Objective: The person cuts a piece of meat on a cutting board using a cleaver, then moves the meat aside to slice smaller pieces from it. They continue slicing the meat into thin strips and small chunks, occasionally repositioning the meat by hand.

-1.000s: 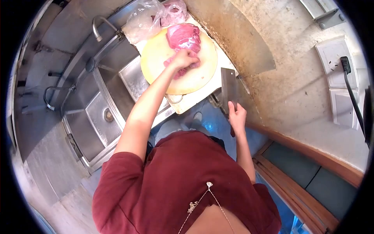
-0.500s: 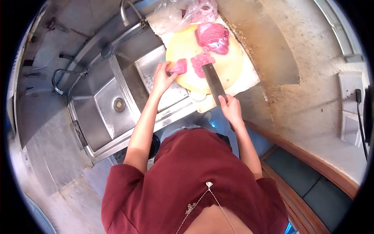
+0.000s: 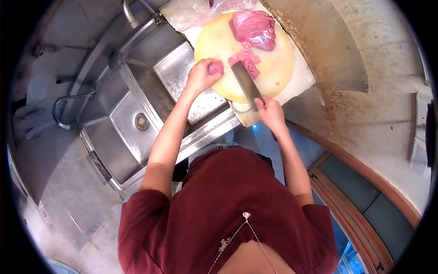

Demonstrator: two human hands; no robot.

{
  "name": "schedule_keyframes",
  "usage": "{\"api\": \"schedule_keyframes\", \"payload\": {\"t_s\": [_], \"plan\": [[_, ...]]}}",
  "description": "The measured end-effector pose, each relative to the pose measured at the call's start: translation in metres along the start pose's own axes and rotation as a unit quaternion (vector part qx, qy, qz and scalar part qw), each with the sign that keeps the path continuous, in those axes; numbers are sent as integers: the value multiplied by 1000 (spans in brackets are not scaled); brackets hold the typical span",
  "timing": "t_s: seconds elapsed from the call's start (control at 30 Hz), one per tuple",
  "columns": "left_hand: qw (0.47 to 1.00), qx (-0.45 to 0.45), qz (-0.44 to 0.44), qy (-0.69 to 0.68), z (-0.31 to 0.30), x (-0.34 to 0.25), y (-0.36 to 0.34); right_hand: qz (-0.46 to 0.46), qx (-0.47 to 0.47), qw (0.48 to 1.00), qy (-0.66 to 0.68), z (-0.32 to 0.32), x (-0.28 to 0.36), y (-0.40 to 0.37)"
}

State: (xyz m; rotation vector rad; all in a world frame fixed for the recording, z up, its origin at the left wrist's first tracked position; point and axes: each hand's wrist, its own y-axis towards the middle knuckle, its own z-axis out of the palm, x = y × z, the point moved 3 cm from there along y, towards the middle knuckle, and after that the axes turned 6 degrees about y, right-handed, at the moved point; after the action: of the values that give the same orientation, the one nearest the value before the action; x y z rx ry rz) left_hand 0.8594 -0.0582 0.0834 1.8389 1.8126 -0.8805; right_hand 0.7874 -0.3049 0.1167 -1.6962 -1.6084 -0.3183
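A round yellowish cutting board (image 3: 273, 84) lies at the upper middle. On its left side my left hand (image 3: 201, 76) has its fingers curled round a small piece of pink meat (image 3: 216, 68). My right hand (image 3: 270, 113) grips the handle of a cleaver (image 3: 246, 84), whose broad blade points up and left over the board. Cut pink meat (image 3: 248, 59) lies in a loose strip just beyond the blade tip. Behind it, near the far edge, sits a large chunk of meat (image 3: 255, 29) with a glossy surface.
A steel double sink (image 3: 137, 98) with two taps, one at the back (image 3: 129, 13) and one at the left (image 3: 64, 107), adjoins the board. Clear plastic bags (image 3: 200, 11) lie behind the board. A stained wall or panel (image 3: 319, 50) rises at the right.
The fingers of my left hand have curled further round the small meat piece. The camera view has shifted slightly. The cleaver remains in my right hand beside the cut meat.
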Motion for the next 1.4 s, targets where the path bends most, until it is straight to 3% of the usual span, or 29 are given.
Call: {"api": "schedule_keyframes", "payload": {"t_s": [0.07, 0.17, 0.2, 0.3, 0.43, 0.53, 0.63, 0.87, 1.27, 1.4], "plan": [[999, -14, -16, -28, -4, -14, -5, 8, -11, 1000, 6, -11, -3, 10], [946, -79, -37, -312, 14, -18, -9, 16, -3, 999, 51, -16, -11, 15], [932, -87, -50, -348, 16, -21, -10, 14, 3, 998, 66, -17, -11, 17], [985, -166, -45, -25, 17, -15, -18, 10, 11, 998, 63, -14, -7, 16], [965, -255, 52, -18, 15, -7, -20, -16, -3, 999, 38, -9, 9, 8], [976, -204, 23, -66, 21, 0, -19, -46, -8, 999, -6, -1, 27, 3], [972, -213, 12, -97, 21, -1, -21, -88, -18, 995, -38, 11, 35, 5], [967, -239, 30, -87, 24, 1, -24, -81, -18, 995, -57, 21, 47, 3], [951, -302, 52, -42, 37, 5, -18, -106, 66, 987, -102, 20, 73, 18], [952, -298, 44, -43, 37, 7, -14, -157, 21, 985, -73, 37, 83, 47]]}}
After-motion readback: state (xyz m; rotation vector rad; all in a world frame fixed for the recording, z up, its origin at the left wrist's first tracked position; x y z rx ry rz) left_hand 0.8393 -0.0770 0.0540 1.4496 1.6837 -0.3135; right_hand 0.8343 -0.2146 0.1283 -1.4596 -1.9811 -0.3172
